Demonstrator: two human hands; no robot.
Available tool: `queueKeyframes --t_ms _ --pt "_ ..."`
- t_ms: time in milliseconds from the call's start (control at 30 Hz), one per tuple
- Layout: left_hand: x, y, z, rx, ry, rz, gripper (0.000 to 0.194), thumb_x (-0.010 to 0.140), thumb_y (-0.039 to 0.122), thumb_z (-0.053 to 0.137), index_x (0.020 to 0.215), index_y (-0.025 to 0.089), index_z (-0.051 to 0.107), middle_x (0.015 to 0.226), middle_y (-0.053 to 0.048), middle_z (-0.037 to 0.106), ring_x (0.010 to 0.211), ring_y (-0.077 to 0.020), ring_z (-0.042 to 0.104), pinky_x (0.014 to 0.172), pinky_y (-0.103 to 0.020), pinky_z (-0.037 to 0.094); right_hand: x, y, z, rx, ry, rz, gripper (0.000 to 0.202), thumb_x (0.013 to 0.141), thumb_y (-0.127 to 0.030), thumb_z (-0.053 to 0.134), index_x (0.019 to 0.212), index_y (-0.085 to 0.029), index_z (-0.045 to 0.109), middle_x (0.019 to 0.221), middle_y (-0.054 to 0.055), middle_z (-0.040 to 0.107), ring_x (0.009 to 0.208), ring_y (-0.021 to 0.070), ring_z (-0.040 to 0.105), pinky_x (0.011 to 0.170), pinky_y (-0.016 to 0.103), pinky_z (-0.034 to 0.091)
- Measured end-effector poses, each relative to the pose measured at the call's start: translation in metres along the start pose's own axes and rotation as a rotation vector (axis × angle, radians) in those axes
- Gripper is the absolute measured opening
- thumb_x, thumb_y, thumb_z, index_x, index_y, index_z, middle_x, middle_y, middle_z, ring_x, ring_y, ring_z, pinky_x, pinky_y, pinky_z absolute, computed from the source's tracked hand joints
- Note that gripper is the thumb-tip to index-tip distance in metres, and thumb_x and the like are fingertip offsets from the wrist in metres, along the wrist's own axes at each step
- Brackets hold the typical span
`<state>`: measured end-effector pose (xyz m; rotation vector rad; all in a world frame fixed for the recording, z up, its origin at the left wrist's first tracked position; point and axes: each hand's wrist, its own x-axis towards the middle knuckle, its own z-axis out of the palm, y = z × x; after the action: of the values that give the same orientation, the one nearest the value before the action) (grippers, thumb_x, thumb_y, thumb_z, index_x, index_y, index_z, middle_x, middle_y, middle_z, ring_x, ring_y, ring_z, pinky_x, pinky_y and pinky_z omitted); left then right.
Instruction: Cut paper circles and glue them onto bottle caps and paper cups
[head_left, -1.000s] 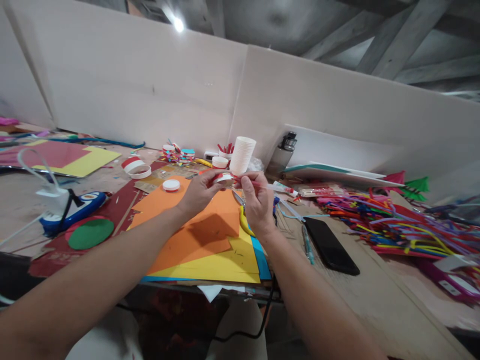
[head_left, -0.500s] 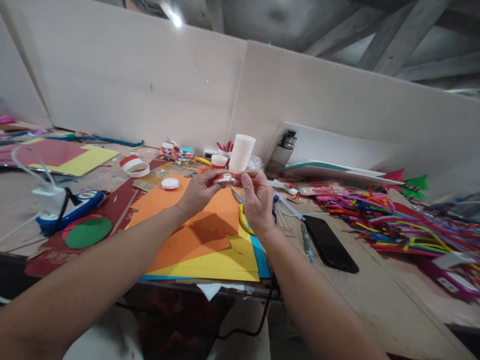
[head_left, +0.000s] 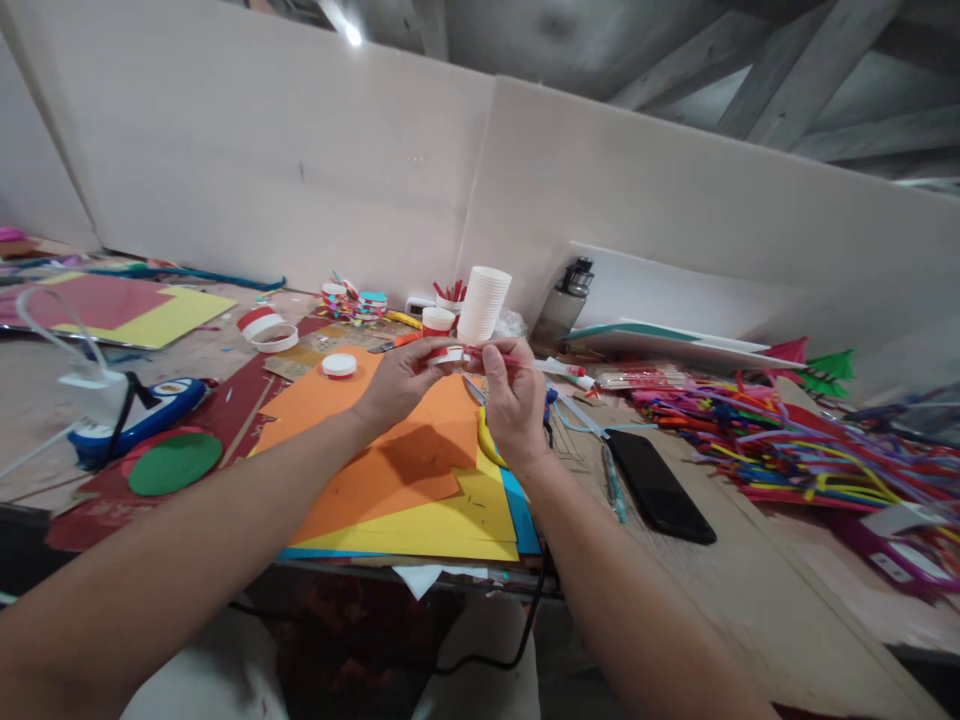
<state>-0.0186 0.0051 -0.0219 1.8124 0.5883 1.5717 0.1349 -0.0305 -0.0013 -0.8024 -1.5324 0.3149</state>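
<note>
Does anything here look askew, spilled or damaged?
Nothing looks spilled or plainly damaged. Slightly untidy: a white scrap overhangs the near edge of the table, orange sheets lie crooked over yellow paper, and the pipe cleaners at right sprawl in a loose heap.

Head camera, one: looked forward and down from above the wearer's lap (head_left: 487, 660), across the table (head_left: 45, 410). Near field: forearms (head_left: 225, 525) entered from below; left hand (head_left: 397, 382) and right hand (head_left: 516, 400) stood mid-frame. Far field: pale boards (head_left: 225, 170) closed the back, beams (head_left: 810, 70) showed at upper right.
</note>
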Motion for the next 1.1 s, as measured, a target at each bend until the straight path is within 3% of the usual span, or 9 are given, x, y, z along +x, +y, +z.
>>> queueKeyframes --t_ms 333,700,1100 --pt "-0.0003 -0.0041 -0.0007 0.010 0.001 -0.007 0.030 0.081 0.027 0.068 0.110 0.018 0.072 0.111 -0.009 0.074 0.098 -0.0206 0.068 0.089 -0.033 0.052 -0.0003 0.0016 -0.0005 -0.022 0.001 -0.014 0.025 0.096 -0.044 0.049 0.090 -0.021 0.057 0.078 0.001 0.067 0.075 0.0144 0.066 0.068 0.028 0.051" --pt "-0.0012 -0.0029 0.0018 0.001 0.002 -0.032 0.029 0.081 0.029 0.069 0.108 0.018 0.073 0.104 -0.008 0.075 0.089 -0.0187 0.069 0.082 -0.032 0.055 -0.0004 0.0010 -0.0037 -0.098 -0.023 0.001 0.027 0.097 -0.043 0.047 0.083 -0.021 0.055 0.073 0.000 0.067 0.069 0.0137 0.065 0.068 0.028 0.048" --pt "-0.0029 -0.0045 -0.0011 0.139 -0.063 0.011 0.029 0.086 0.030 0.063 0.112 0.021 0.072 0.103 -0.008 0.075 0.098 -0.0205 0.067 0.091 -0.034 0.051 -0.0002 -0.0061 -0.0035 -0.098 -0.033 -0.062 0.026 0.097 -0.040 0.048 0.082 -0.022 0.058 0.078 0.001 0.065 0.075 0.0141 0.063 0.071 0.029 0.047"
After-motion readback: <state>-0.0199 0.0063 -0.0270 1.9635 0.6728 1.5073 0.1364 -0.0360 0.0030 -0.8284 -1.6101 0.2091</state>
